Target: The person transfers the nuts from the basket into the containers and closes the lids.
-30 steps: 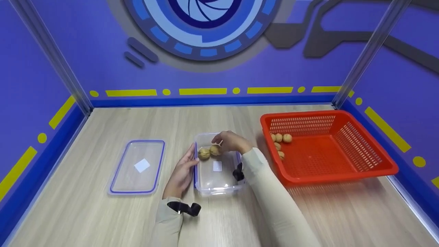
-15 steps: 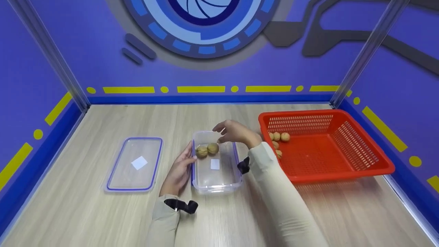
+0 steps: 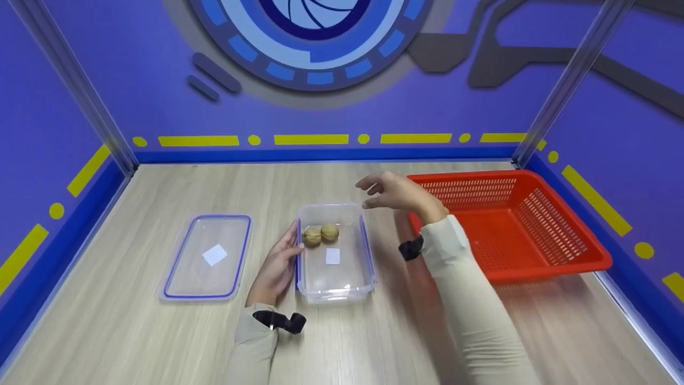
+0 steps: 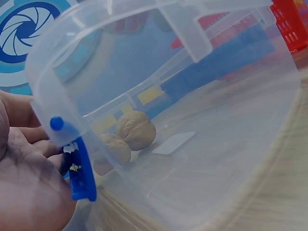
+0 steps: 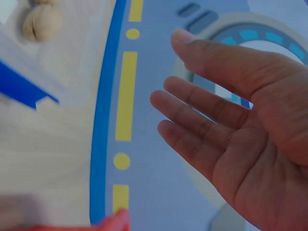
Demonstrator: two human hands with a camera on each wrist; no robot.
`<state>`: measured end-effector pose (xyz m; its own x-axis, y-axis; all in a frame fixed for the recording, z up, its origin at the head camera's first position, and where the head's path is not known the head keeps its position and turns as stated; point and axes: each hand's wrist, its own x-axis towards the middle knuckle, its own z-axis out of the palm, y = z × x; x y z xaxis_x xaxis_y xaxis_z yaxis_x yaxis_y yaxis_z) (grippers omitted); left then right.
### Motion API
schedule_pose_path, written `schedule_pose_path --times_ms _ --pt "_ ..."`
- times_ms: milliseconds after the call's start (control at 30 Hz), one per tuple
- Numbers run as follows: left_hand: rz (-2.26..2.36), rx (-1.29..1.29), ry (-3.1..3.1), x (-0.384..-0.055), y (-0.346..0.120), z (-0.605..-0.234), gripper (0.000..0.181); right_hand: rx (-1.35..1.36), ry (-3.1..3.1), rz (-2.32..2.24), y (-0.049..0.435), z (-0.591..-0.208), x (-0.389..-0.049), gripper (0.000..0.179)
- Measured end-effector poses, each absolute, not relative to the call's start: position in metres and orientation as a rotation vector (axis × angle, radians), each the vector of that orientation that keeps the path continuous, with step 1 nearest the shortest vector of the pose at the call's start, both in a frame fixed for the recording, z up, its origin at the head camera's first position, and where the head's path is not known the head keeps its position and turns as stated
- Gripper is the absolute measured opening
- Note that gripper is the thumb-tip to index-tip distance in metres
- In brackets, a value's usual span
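A clear plastic food container (image 3: pixel 342 275) with blue side latches stands in front of me, lid off. Two walnuts (image 3: pixel 321 234) lie inside by its left wall, side by side; the left wrist view shows the walnuts (image 4: pixel 136 130) through the clear plastic. My left hand (image 3: pixel 275 272) holds the container's left side, thumb at the rim and fingers along the outside by the blue latch (image 4: pixel 83 166). My right hand (image 3: pixel 395 191) hovers between the container and the red basket, holding nothing. In the right wrist view its fingers (image 5: pixel 192 115) are loosely bent and apart.
A clear lid (image 3: pixel 208 278) with a blue seal and a white label lies on the table at the left. The red perforated basket (image 3: pixel 526 275) stands at the right; my right arm hides its left part. Purple panels (image 3: pixel 299 117) enclose the table.
My right hand has let go of a walnut in the container, then lifted and moved right toward the basket. The left hand stays at the container's side.
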<state>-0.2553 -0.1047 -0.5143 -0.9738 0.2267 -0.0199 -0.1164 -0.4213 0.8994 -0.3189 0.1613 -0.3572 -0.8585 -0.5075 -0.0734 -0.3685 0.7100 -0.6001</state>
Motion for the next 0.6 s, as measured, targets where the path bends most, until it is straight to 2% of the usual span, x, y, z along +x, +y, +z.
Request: schedule_pose_path --times_ms 367,600 --pt "2.482 0.159 1.564 -0.256 -0.105 -0.516 0.07 -0.681 2.758 -0.867 0.211 -0.345 -0.314 0.046" --pt "2.486 0.169 1.55 -0.256 -0.106 -0.516 0.071 -0.696 2.76 -0.86 0.242 -0.351 -0.316 0.046"
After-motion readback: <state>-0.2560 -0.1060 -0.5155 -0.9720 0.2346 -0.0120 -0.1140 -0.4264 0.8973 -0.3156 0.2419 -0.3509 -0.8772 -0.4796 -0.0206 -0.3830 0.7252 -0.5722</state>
